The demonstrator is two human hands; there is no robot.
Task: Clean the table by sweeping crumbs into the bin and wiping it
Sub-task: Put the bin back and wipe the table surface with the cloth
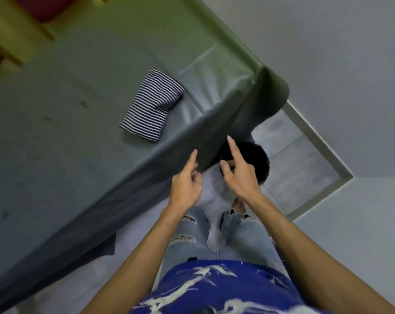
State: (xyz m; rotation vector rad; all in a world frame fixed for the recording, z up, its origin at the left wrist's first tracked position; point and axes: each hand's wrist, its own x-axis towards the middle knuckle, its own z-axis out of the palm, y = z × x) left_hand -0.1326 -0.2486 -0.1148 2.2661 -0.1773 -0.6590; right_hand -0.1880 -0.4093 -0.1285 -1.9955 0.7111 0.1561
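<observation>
The table wears a grey-green plastic cover that hangs over its near edge. On it lie a folded striped cloth and a few small dark specks. A black bin stands on the floor just below the table's near corner, with something white beside it under my hands. My left hand is at the hanging edge of the cover, index finger out and touching it, holding nothing. Hovering over the bin's rim, my right hand has its fingers spread and empty.
A yellow wooden chair with a red seat stands at the table's far left side. Pale floor with a framed recess lies right of the bin. My legs in torn jeans stand close to the table edge.
</observation>
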